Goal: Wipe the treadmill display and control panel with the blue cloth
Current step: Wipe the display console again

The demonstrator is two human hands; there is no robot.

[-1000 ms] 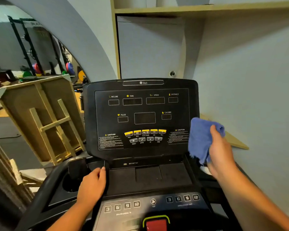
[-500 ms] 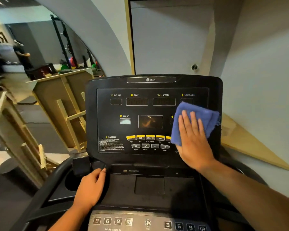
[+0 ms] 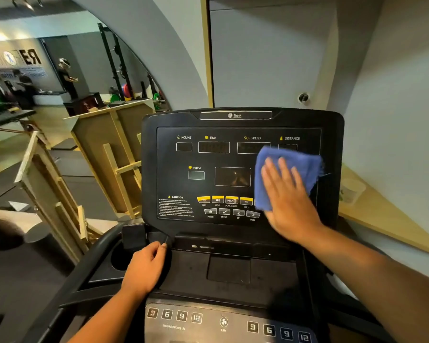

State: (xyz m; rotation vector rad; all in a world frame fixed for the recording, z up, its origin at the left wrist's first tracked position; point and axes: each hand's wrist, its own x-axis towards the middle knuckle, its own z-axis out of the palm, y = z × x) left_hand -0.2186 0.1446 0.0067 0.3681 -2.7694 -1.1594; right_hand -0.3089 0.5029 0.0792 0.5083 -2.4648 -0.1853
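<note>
The black treadmill display [image 3: 208,169] stands upright in front of me, with INCLINE, TIME, SPEED and DISTANCE windows and yellow buttons. My right hand [image 3: 286,196] presses the blue cloth [image 3: 305,164] flat against the display's right side, fingers straight and spread. The cloth covers the area below the SPEED and DISTANCE windows. Below lies the control panel [image 3: 223,320] with numbered keys and a fan button. My left hand [image 3: 145,267] rests on the console's lower left corner, fingers curled over its edge.
Wooden frames [image 3: 114,157] lean to the left of the treadmill. A wooden ledge [image 3: 382,214] runs along the grey wall on the right. A cup holder [image 3: 119,258] sits beside my left hand. People and gym racks stand far back on the left.
My right hand brought the cloth from beside the console onto the display's right side and now presses it flat there, shifted slightly left. My left hand has stayed put.
</note>
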